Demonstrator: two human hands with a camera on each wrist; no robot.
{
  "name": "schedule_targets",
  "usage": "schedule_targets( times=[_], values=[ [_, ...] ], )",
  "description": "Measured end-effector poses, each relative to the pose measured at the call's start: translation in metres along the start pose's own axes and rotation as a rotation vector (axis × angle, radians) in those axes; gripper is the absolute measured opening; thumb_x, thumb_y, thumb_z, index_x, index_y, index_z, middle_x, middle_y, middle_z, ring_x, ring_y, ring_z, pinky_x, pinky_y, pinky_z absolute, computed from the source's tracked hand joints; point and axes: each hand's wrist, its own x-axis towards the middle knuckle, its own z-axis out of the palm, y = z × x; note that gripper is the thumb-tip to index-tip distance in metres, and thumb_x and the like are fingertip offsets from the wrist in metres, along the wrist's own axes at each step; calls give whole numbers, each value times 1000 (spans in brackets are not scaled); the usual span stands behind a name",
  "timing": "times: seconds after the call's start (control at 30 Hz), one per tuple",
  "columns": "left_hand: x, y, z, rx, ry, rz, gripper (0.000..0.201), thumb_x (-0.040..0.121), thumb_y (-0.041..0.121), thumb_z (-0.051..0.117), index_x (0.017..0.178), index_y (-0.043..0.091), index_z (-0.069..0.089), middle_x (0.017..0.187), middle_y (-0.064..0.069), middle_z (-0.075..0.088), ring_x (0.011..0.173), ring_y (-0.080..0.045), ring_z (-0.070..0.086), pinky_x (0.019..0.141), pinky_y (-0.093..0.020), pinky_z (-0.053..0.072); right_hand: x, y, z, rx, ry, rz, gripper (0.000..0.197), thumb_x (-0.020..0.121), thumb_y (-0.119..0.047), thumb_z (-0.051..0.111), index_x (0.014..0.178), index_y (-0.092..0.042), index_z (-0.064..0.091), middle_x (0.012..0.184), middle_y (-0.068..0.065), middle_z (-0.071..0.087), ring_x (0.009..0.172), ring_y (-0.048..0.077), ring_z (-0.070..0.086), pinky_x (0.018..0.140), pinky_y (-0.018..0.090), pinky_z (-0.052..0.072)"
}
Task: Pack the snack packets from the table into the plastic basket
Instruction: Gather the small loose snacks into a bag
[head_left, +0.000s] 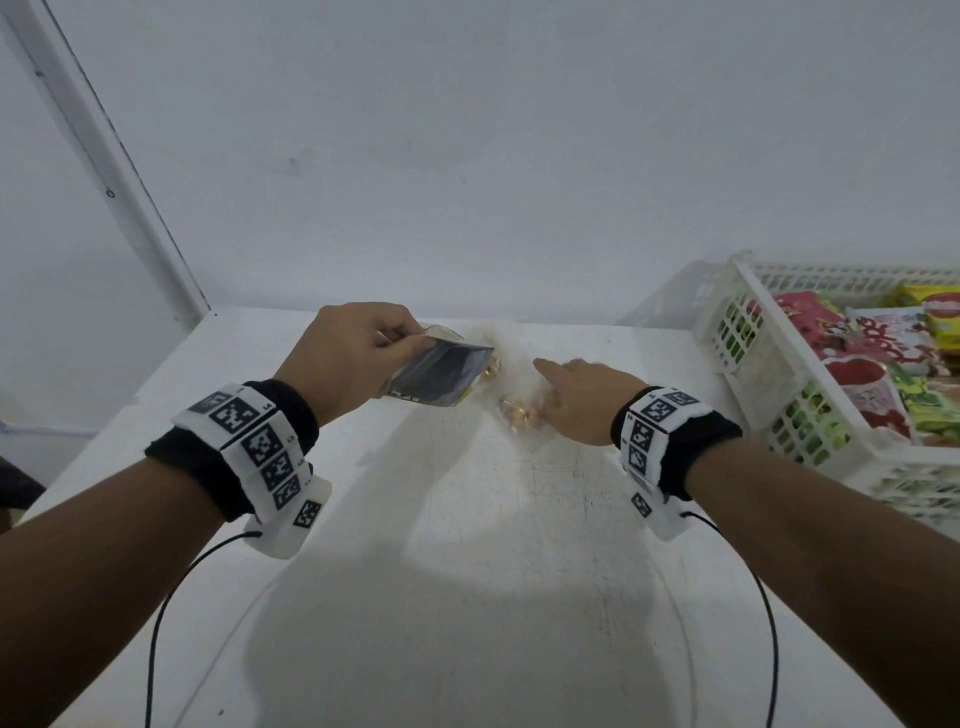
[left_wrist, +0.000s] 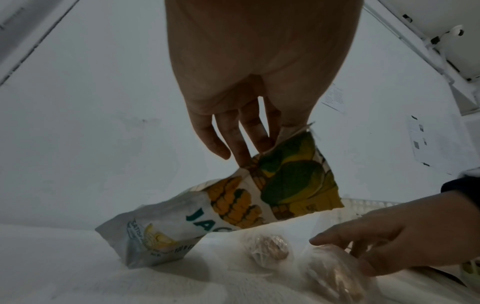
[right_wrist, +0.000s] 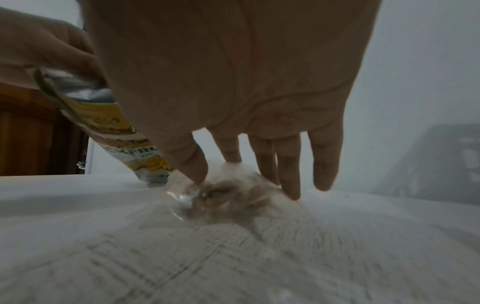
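Observation:
My left hand (head_left: 363, 348) pinches the top edge of a jackfruit chips packet (head_left: 441, 376), silver on its back, and holds it tilted just above the white table (head_left: 467, 545). The left wrist view shows its yellow and green printed face (left_wrist: 259, 197). My right hand (head_left: 582, 395) reaches over a clear plastic packet of brown round snacks (head_left: 519, 410) lying on the table; its fingertips (right_wrist: 197, 174) touch the packet (right_wrist: 221, 197) from above, fingers nearly straight. The white plastic basket (head_left: 748, 332) stands at the right with several colourful packets inside.
A white wall runs behind the table. The table's left edge meets a white frame post (head_left: 130, 182). Cables hang from both wristbands over the near part of the table.

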Motion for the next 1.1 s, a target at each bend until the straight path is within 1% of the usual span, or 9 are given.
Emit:
schedule_targets(
  times=[0.07, 0.27, 0.4, 0.53, 0.63, 0.77, 0.87, 1.0, 1.1],
  values=[
    [-1, 0, 1, 5, -1, 1, 18, 95, 31, 70, 80, 22, 72, 48, 15, 59, 43, -5, 53, 47, -11, 41, -2, 0, -1, -3, -11, 1, 61, 98, -48, 36, 155, -35, 19, 145, 11, 43, 126, 32, 50, 102, 49, 47],
    [-4, -1, 1, 42, 9, 8, 17, 95, 31, 70, 80, 23, 73, 48, 15, 60, 43, -7, 53, 46, -11, 40, -7, 2, 0, -131, 37, -69, 61, 95, -60, 45, 149, -33, 39, 151, 6, 30, 137, 27, 32, 108, 46, 41],
    [-4, -1, 1, 59, 10, 10, 17, 94, 31, 71, 79, 24, 72, 49, 16, 60, 43, -9, 54, 46, -12, 41, -7, -2, 3, -104, 42, -111, 47, 97, -58, 47, 128, -23, 48, 123, 3, 56, 110, 23, 50, 93, 40, 47],
    [-4, -1, 4, 93, 27, 27, 16, 94, 30, 71, 80, 23, 73, 53, 21, 61, 46, -9, 56, 46, -11, 40, -13, -6, 0, 17, 102, -123, 36, 100, -56, 48, 113, -22, 47, 107, -1, 58, 94, 20, 54, 82, 37, 46],
    [-3, -4, 6, 117, 61, 39, 13, 93, 30, 72, 82, 23, 74, 60, 24, 64, 52, -3, 59, 47, -10, 41, -22, -6, -4, 193, 250, -165, 22, 104, -42, 44, 109, -20, 45, 101, -1, 58, 83, 18, 55, 73, 36, 45],
    [1, -7, 6, 147, 98, 45, 11, 93, 30, 71, 85, 24, 75, 72, 18, 68, 65, 9, 59, 55, -4, 40, -40, -6, -14, 465, 530, -227, 15, 107, -29, 39, 99, -17, 43, 77, -3, 53, 63, 15, 49, 58, 32, 36],
    [5, -9, 7, 158, 111, 27, 12, 93, 32, 71, 84, 25, 75, 75, 17, 69, 67, 10, 59, 55, -6, 38, -52, -10, -20, 614, 639, -292, 14, 108, -26, 39, 99, -15, 42, 76, 2, 54, 64, 19, 52, 56, 37, 41],
    [11, -10, 8, 158, 125, -21, 15, 92, 35, 70, 81, 26, 74, 76, 13, 70, 68, 5, 60, 57, -19, 42, -67, -25, -22, 682, 655, -399, 14, 109, -26, 39, 99, -17, 42, 77, 5, 56, 66, 25, 58, 60, 49, 50],
    [13, -7, 11, 141, 123, -46, 15, 92, 34, 70, 80, 26, 74, 76, 11, 71, 60, 1, 60, 52, -19, 45, -70, -37, -22, 710, 618, -470, 13, 109, -26, 39, 99, -18, 42, 76, 6, 57, 65, 25, 57, 60, 48, 50]
  ],
)
